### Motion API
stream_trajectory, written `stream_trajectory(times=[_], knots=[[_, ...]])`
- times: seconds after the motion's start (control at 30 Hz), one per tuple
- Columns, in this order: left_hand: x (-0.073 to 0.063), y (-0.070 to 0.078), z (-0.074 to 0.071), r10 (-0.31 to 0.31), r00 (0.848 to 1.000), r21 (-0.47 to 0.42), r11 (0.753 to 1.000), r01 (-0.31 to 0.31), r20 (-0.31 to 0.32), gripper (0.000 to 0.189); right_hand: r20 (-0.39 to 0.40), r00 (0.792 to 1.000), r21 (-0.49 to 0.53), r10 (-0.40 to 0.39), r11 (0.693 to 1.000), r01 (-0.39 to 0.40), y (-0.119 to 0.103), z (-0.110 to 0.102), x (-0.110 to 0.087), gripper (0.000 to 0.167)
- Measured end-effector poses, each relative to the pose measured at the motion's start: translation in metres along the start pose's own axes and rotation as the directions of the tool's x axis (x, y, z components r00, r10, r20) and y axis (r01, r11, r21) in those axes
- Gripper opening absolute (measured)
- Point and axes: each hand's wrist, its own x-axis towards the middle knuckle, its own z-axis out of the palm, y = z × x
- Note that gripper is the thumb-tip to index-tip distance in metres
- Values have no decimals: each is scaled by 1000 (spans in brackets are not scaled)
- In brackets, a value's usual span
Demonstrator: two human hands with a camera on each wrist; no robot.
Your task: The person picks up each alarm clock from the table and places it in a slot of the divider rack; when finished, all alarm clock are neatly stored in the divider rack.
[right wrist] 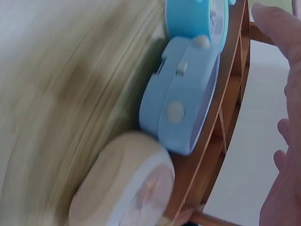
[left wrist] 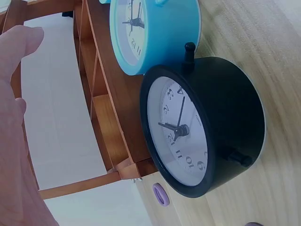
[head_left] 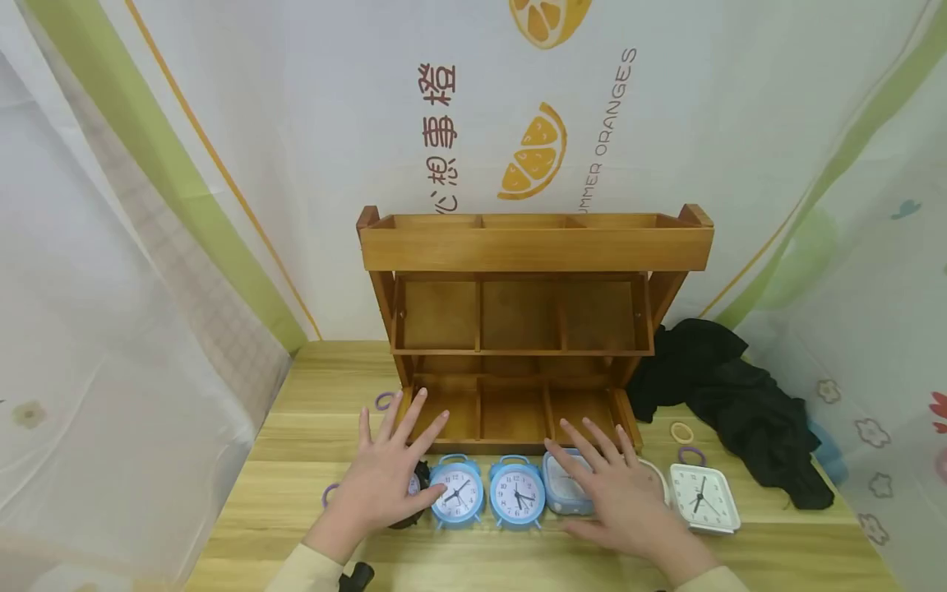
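My left hand [head_left: 388, 477], fingers spread, is over the left end of a row of alarm clocks and holds nothing. Beneath it, a black round clock [left wrist: 225, 117] is partly hidden in the head view. Two light blue round clocks [head_left: 456, 493] stand in the middle, between the hands. Over the right part of the row, my right hand [head_left: 625, 497] also has its fingers spread, with nothing held. It partly covers a pale blue squarish clock [right wrist: 174, 99] and a cream rounded clock [right wrist: 117, 174]. A white square clock [head_left: 704, 498] lies right of that hand.
Behind the clocks stands a tiered wooden rack [head_left: 536, 249] with divided compartments. A crumpled black cloth [head_left: 740, 403] lies at the right. A yellow ring band [head_left: 681, 424] and several purple ones lie on the wood-grain table [head_left: 296, 436]. Printed curtains [head_left: 333, 123] surround the table.
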Motion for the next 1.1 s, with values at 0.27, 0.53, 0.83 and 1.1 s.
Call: stream_trajectory(times=[0.27,0.53,0.83,1.1], knots=[[8,3,0,7,1000,-15,1000,-7,-29,101,-10,1000,28,0,1000,1,-29,13,19,105],[14,2,1,-31,998,-49,998,28,-56,110,-17,998,24,-69,997,69,-57,24,44,101],[26,-5,-10,-112,981,-137,986,91,-157,114,26,993,29,-117,993,117,-92,34,70,102],[25,-24,-20,-197,962,-251,957,147,-189,115,12,989,29,-145,989,144,-117,46,86,98]])
